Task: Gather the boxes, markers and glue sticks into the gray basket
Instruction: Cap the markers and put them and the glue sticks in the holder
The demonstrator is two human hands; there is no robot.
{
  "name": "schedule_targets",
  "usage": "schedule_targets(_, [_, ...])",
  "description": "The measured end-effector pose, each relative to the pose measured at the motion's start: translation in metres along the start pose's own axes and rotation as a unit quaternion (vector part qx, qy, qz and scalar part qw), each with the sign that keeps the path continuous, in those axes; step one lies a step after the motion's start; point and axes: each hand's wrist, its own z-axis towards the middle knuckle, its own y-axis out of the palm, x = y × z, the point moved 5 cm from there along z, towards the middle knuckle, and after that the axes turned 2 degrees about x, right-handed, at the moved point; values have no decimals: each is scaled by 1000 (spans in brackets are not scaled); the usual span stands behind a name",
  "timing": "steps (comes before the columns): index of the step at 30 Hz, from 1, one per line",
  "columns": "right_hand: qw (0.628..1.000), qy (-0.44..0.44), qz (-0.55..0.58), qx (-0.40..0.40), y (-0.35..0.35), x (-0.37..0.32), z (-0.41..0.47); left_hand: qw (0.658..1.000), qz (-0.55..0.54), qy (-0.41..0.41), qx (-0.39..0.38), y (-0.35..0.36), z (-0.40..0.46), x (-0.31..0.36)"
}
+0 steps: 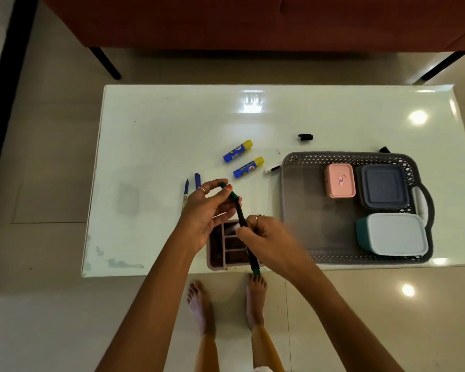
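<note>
Both hands hold a black marker with green ends (240, 214) above the table's near edge. My right hand (266, 238) grips its barrel, while my left hand (207, 208) pinches its green cap end. The gray basket (304, 200) sits at the right with a pink box (340, 180), a dark blue box (384, 186) and a white-lidded teal box (392, 234) inside. Two blue-and-yellow glue sticks (238, 151) (249, 167) lie on the table left of the basket. An uncapped blue marker (185, 191) and its cap (197, 180) lie by my left hand.
A brown compartment tray (227, 251) sits under my hands at the white table's (159, 135) near edge. A white marker (272, 168) pokes out by the basket's left rim. A black cap (305, 137) lies behind the basket. A red sofa (253, 20) stands beyond the table.
</note>
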Motion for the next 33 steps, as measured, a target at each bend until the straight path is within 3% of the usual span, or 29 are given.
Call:
schedule_targets(11, [997,-7,-60,40,22,2,-13,992,120,37,32,-17,-26,-5])
schedule_targets(15, [989,6,-123,86,35,7,-20,988,105,56,100,-27,-38,-19])
schedule_targets(19, [988,33,-133,77,63,10,-33,972,90,80,201,-41,-51,-40])
schedule_targets(23, [988,62,-115,82,82,13,-43,954,105,106,261,-51,-66,-53])
schedule_targets(33, [991,103,-2,88,89,11,-52,948,145,103,265,-51,-76,-56])
